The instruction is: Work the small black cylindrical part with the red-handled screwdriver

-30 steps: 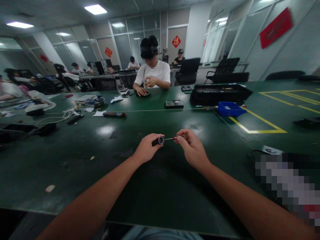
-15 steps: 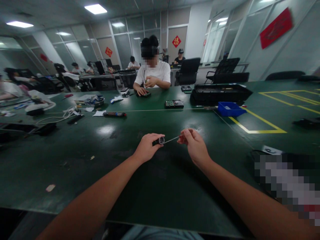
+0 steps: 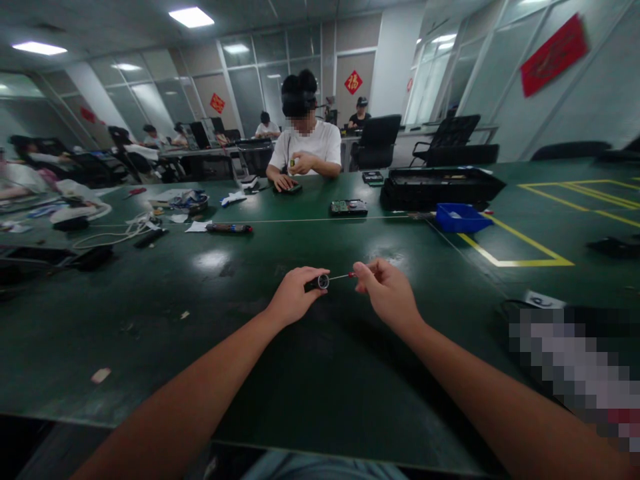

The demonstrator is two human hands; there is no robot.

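Note:
My left hand [image 3: 295, 295] is closed around a small black cylindrical part [image 3: 318, 283] with a round silver end face, held just above the green table [image 3: 210, 333]. My right hand [image 3: 387, 293] pinches a thin screwdriver [image 3: 344, 276] with a red band on its handle. The metal shaft points left and its tip meets the silver end of the cylinder. Both forearms reach in from the bottom of the view.
Across the table a person in a white shirt [image 3: 305, 143] handles a small object. A circuit board [image 3: 349, 207], a black tray [image 3: 440, 187], a blue bin [image 3: 463, 217], a pen-like tool [image 3: 229, 228] and cables [image 3: 125, 230] lie beyond. Yellow tape lines [image 3: 515, 261] mark the right side.
My right hand tilted the screwdriver up and away a little, then brought it back level against the cylinder's end. My left hand has stayed put.

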